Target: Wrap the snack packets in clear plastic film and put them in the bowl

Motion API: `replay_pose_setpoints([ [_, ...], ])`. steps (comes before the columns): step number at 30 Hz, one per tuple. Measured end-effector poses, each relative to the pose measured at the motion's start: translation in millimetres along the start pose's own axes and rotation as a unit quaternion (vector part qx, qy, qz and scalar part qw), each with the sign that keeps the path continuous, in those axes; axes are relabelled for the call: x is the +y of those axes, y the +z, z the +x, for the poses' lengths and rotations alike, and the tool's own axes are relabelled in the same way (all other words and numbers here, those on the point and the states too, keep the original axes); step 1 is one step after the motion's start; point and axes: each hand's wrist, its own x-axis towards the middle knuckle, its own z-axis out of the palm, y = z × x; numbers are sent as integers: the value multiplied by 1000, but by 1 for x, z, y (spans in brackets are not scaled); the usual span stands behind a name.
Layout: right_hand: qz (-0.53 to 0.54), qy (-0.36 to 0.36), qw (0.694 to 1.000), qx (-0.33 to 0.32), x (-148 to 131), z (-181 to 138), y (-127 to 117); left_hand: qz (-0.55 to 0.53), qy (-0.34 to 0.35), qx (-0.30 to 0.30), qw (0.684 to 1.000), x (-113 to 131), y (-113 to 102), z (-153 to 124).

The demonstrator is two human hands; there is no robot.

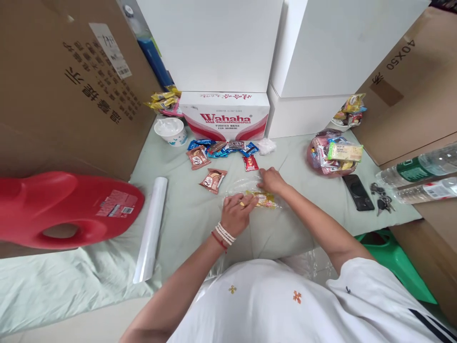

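A clear plastic bag [243, 183] lies on the green cloth, with a yellow-wrapped snack [266, 200] in or under it; I cannot tell which. My left hand [236, 209] is closed on the bag's near left side, its fingers beside the snack's left end. At the far right side of the bag, the fingers of my right hand [272, 181] pinch the plastic. Two brown-wrapped snacks [213, 180] lie left of the bag. Just beyond it are a red packet [251, 163], several blue packets [221, 151] and a crumpled clear plastic ball [266, 146].
A white Wahaha carton [224, 112] stands at the back beside a paper cup [171, 131]. On the right are a filled snack bag [333, 155], a phone [358, 192], keys [382, 197] and bottles [414, 170]. A plastic film roll [152, 228] and a red jug [82, 207] lie left.
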Motion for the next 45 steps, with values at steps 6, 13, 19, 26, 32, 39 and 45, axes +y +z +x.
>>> replay_pose_setpoints([
  [6, 61, -71, 996, -6, 6, -17, -11, -6, -38, -87, 995, 6, 17, 16],
  [13, 42, -247, 968, 6, 7, -81, 33, -146, -69, -70, 984, -8, 22, 13],
  [19, -17, -276, 961, 17, 9, -94, 60, -354, -261, 139, 887, -51, 19, -5],
  [26, -28, -279, 960, 9, 5, -92, 58, -84, -307, 25, 948, -38, -1, 29],
  [32, 98, -272, 957, -2, 14, -81, 56, -190, -329, -113, 918, -24, -20, 16],
  [39, 113, -295, 948, 33, 7, -91, 60, -301, -313, -73, 898, 16, 6, 41],
  [45, 254, -125, 944, 169, 30, -108, 57, -123, -269, -114, 948, 36, 17, 37],
])
